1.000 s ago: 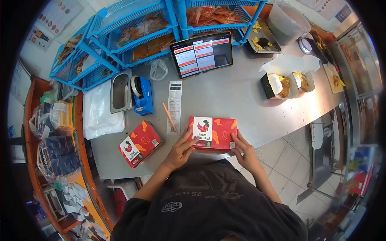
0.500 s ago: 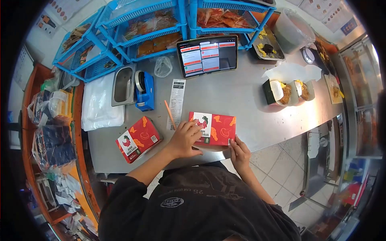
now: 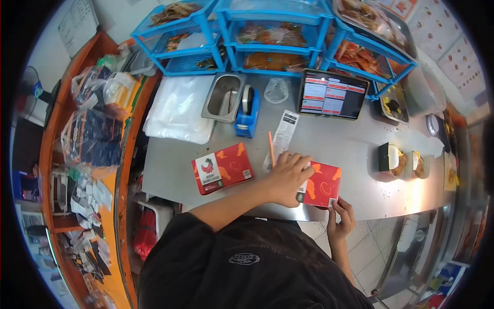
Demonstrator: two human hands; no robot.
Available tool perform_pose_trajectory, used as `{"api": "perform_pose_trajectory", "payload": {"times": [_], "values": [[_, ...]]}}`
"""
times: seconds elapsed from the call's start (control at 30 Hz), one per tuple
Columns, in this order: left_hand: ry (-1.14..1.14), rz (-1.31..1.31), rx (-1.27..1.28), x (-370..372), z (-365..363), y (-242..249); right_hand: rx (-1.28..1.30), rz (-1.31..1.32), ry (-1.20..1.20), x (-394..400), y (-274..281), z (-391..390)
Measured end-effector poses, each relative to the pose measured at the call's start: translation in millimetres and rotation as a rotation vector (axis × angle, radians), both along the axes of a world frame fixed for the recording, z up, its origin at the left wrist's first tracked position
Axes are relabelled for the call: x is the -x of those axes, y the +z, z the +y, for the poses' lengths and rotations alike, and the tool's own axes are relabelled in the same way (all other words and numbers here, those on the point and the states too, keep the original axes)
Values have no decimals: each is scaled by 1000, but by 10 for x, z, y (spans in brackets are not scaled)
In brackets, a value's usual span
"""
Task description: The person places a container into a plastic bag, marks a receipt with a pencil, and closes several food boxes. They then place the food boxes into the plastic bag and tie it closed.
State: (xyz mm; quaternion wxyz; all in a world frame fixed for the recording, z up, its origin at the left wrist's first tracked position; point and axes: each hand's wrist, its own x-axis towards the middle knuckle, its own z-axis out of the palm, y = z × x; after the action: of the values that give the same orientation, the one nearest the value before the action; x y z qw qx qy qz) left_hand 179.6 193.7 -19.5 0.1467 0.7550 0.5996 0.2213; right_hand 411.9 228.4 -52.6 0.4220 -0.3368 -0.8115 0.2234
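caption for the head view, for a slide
Left hand presses a red box on the steel counter; right hand grips its corner.

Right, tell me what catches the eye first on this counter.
A red printed box at the steel counter's near edge, with the left hand flat on it and the right hand at its lower corner. A second red box lies to its left, and a lit tablet leans against blue racks behind.

Dressed in a black shirt (image 3: 247,262) with faint grey print across the chest (lettering too blurred to read) and a small oval emblem (image 3: 244,259). Sleeves reaching the forearms; both hands bare.
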Motion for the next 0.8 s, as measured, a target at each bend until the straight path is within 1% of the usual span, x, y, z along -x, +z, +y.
{"api": "perform_pose_trajectory", "payload": {"times": [0.03, 0.1, 0.17, 0.2, 0.27, 0.3, 0.33, 0.37, 0.4, 0.47, 0.5, 0.57, 0.6, 0.67, 0.7, 0.77, 0.8], "values": [[17, -3, -1, 99, -145, 156, -1, -3, 17, 103, 85, -22], [140, 39, 85, 369, -482, 434, 11, 28, 203, 383, 248, -102], [241, 17, 94, 653, -823, 570, 32, 74, 315, 786, 376, -201], [248, 17, 95, 794, -959, 583, 38, 96, 362, 984, 385, -247], [400, 61, 201, 1059, -1179, 604, 42, 66, 441, 1384, 312, -300], [405, 60, 200, 1203, -1260, 483, 42, 66, 447, 1556, 204, -292], [438, 42, 206, 1352, -1334, 246, 47, 27, 515, 1712, 66, -293], [468, 23, 213, 1433, -1379, 164, 53, -12, 581, 1819, -1, -312], [464, 24, 213, 1477, -1442, 128, 54, -11, 577, 1881, 11, -317], [340, -149, -10, 1472, -1519, 139, 14, -42, 584, 1930, 44, -282], [331, -160, -11, 1462, -1566, 64, 14, -53, 575, 1940, 46, -288], [247, -64, -67, 1453, -1618, -39, -29, -100, 598, 1949, 48, -305], [235, -71, -69, 1426, -1644, -54, -30, -107, 585, 1946, 16, -323], [302, -62, 36, 1324, -1557, 120, -27, -153, 597, 1975, -46, -308], [292, -64, 27, 1283, -1524, 65, -35, -157, 586, 1978, 10, -292], [378, -6, -61, 1227, -1488, -56, 108, -151, 644, 1994, 212, -278], [368, -7, -62, 1254, -1487, -79, 108, -152, 634, 2005, 243, -262]]}}
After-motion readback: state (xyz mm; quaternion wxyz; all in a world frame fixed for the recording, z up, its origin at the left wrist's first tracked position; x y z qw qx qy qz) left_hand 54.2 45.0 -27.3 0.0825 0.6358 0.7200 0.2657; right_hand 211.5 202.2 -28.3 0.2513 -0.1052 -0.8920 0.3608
